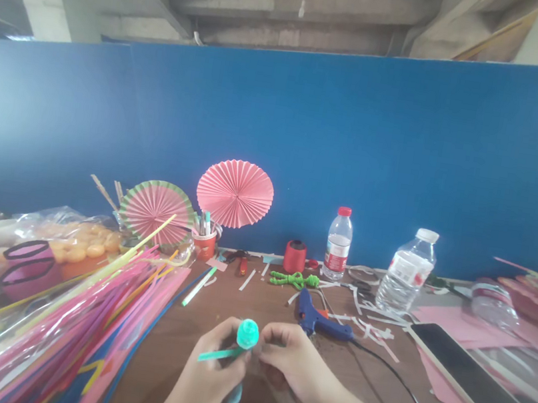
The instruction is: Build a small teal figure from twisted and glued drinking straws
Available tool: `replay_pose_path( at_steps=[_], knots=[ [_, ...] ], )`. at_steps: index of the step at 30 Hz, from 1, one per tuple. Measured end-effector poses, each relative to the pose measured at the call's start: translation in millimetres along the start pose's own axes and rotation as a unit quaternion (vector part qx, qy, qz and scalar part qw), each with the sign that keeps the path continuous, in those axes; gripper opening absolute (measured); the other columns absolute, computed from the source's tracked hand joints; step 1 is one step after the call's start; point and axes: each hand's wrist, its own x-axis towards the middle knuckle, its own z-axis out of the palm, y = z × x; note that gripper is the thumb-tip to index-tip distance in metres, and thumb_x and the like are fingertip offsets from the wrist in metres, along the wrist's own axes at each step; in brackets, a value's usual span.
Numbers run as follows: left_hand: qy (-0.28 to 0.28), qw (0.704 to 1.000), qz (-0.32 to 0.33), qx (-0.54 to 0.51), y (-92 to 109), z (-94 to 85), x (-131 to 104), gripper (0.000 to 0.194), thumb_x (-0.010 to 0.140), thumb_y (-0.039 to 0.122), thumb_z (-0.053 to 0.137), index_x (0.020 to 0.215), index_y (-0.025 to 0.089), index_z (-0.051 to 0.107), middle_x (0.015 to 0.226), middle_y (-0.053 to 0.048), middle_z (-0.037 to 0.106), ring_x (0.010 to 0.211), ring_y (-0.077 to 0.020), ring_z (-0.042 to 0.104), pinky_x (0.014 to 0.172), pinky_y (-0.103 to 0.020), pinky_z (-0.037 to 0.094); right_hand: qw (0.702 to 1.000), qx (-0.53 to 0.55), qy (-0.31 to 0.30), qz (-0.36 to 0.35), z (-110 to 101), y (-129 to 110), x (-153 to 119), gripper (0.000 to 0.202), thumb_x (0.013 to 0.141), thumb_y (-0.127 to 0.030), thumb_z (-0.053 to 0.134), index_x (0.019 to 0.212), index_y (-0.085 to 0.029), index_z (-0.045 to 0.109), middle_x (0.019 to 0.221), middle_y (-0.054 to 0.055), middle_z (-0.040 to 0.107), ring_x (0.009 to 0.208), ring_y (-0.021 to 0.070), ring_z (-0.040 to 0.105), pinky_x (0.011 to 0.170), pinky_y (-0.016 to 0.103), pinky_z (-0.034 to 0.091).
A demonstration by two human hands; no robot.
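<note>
Pinched in the left hand (213, 375), the teal piece (248, 334) seems rolled round, its strip (216, 355) jutting left, apparently unfinished (whether the narrowly curled right hand (292, 363) holds anything, I cannot tell).

Craft workshop, glue gun (331, 327), paper fans (235, 194)

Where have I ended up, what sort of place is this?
Probably a craft workspace, perhaps in an unfinished building: there's a blue glue gun, a pleated pink paper disc and a bare concrete ceiling beam.
</note>
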Motion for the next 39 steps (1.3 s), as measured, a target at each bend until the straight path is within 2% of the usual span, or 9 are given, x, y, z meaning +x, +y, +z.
replay_pose_path(
  at_steps=[6,12,17,20,22,25,30,36,39],
  knots=[
    [0.017,0.998,0.008,0.057,-8.8,-1.9,1.4,0.010,0.074,0.026,0.053,0.072,0.018,0.058,0.062,0.000,0.055,0.059,-0.0143,0.051,0.056,-0.022,0.041,0.999,-0.028,-0.002,-0.014,-0.4,3.6,1.4,0.005,0.065,-0.015,0.049,0.068,-0.016,0.053,0.044,-0.007,0.042,0.037,0.0044,0.033,0.038,0.017,0.021],
    [0.005,0.999,0.008,0.047,-9.9,-2.9,5.0,0.013,0.074,0.028,0.053,0.073,0.017,0.060,0.067,-0.002,0.061,0.066,-0.0181,0.056,0.062,-0.026,0.044,0.978,-0.158,0.064,-0.122,1.3,2.3,-2.0,0.004,0.065,-0.015,0.054,0.063,-0.016,0.058,0.055,-0.004,0.052,0.053,0.0084,0.045,0.050,0.018,0.033],
    [0.020,1.000,-0.020,0.001,-10.3,-1.3,5.4,0.010,0.071,0.025,0.056,0.069,0.016,0.060,0.064,-0.001,0.060,0.062,-0.0162,0.055,0.059,-0.024,0.044,0.989,-0.100,0.049,-0.097,1.3,7.6,2.9,0.013,0.066,-0.015,0.053,0.079,-0.019,0.053,0.065,-0.005,0.056,0.042,0.0061,0.042,0.041,0.018,0.033],
    [0.042,0.997,-0.046,-0.049,-12.5,0.2,4.9,0.009,0.068,0.025,0.060,0.069,0.016,0.061,0.062,0.000,0.059,0.059,-0.0140,0.054,0.055,-0.022,0.044,0.981,-0.114,0.091,-0.129,1.0,11.1,2.9,0.024,0.066,-0.014,0.054,0.087,-0.022,0.046,0.074,-0.004,0.055,0.043,0.0064,0.045,0.041,0.018,0.037],
    [0.053,0.992,-0.059,-0.101,-13.6,2.3,3.6,0.010,0.068,0.025,0.062,0.072,0.017,0.061,0.066,0.000,0.061,0.061,-0.0132,0.055,0.058,-0.021,0.044,0.946,-0.202,0.127,-0.219,0.7,12.4,-0.5,0.026,0.066,-0.010,0.056,0.088,-0.023,0.047,0.085,-0.001,0.055,0.057,0.0093,0.052,0.053,0.020,0.043],
    [0.058,0.978,-0.078,-0.186,-13.4,6.3,0.8,0.011,0.069,0.025,0.063,0.076,0.016,0.061,0.067,0.000,0.060,0.062,-0.0121,0.056,0.061,-0.022,0.045,0.856,-0.363,0.156,-0.333,-0.3,14.3,-6.9,0.019,0.072,-0.011,0.052,0.086,-0.023,0.052,0.104,0.005,0.051,0.073,0.0134,0.056,0.066,0.024,0.045],
    [0.051,0.957,-0.103,-0.265,-11.4,8.5,-1.7,0.010,0.071,0.023,0.063,0.075,0.015,0.059,0.066,0.001,0.057,0.062,-0.0111,0.056,0.061,-0.021,0.045,0.742,-0.524,0.175,-0.379,-4.3,19.1,-10.0,0.019,0.084,-0.014,0.040,0.084,-0.023,0.057,0.115,0.006,0.049,0.073,0.0130,0.058,0.063,0.023,0.043],
    [0.014,0.939,-0.123,-0.321,-8.4,6.4,-3.5,0.017,0.073,0.018,0.061,0.089,0.016,0.058,0.080,-0.002,0.062,0.069,-0.0111,0.058,0.064,-0.020,0.045,0.696,-0.579,0.186,-0.381,-10.7,21.6,-6.7,0.021,0.085,-0.015,0.039,0.092,-0.023,0.057,0.108,0.006,0.055,0.069,0.0134,0.057,0.060,0.023,0.040],
    [-0.004,0.939,-0.124,-0.320,-7.5,7.6,-4.6,0.015,0.073,0.019,0.061,0.087,0.016,0.058,0.077,-0.002,0.062,0.067,-0.0116,0.058,0.064,-0.022,0.046,0.720,-0.545,0.186,-0.387,-10.1,20.4,-4.6,0.021,0.085,-0.014,0.038,0.081,-0.020,0.057,0.083,0.004,0.058,0.066,0.0144,0.054,0.060,0.024,0.038]
  ],
)
